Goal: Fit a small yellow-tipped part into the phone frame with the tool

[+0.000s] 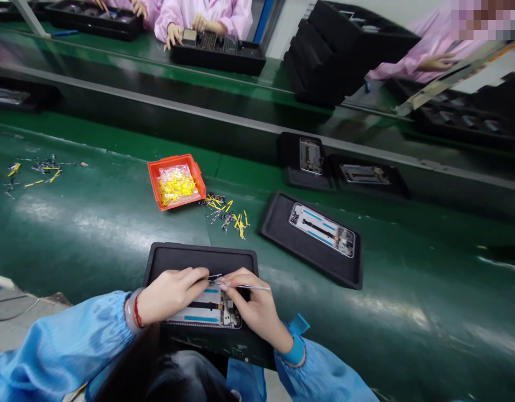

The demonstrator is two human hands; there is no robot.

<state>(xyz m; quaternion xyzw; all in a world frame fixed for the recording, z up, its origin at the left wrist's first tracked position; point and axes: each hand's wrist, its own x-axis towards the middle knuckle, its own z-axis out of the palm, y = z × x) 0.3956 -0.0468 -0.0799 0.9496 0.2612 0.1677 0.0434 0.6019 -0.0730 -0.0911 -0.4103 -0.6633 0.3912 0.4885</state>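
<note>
A black tray [177, 258] lies at the near edge of the green belt with an open phone frame [207, 312] in it. My left hand [169, 296] rests on the frame, its fingers pinched on a small thin part at the frame's top edge. My right hand [253, 304] is closed on metal tweezers [251, 287], whose tips meet my left fingertips over the frame.
An orange bin [176, 181] of yellow parts sits behind, with loose parts [227, 215] beside it. More black trays with phone frames [322, 229] lie to the right. People in pink sleeves [207, 17] work at trays across the far belt. Black trays [336, 50] are stacked there.
</note>
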